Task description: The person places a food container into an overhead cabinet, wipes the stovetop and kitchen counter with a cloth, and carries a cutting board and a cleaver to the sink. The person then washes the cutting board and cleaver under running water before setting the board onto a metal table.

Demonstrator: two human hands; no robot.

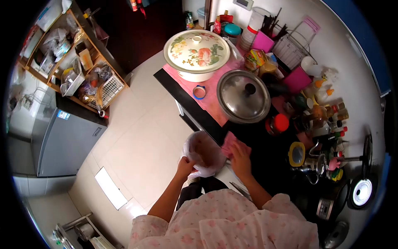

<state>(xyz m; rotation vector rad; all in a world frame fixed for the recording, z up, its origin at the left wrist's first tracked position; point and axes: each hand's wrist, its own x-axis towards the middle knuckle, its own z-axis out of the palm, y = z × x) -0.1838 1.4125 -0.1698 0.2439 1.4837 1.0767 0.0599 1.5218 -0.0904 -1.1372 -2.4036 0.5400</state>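
Observation:
My left hand [185,167] is closed on the near-left rim of a round bin lined with a whitish plastic bag [210,167]. Brownish matter shows inside its mouth, too blurred to name. The bin is held below the counter's front edge. On the black countertop [257,145], my right hand [240,161] lies over a pink cloth [232,143], close beside the bin. Its fingers press the cloth near the edge; part of the cloth is hidden under the hand.
A lidded steel pot [232,99], a flowered enamel pot [195,54] and a roll of tape [199,92] stand on the counter. A red-lidded jar [280,123] and several bottles line the wall. A grey fridge [70,133] and a wooden shelf [83,37] are at left.

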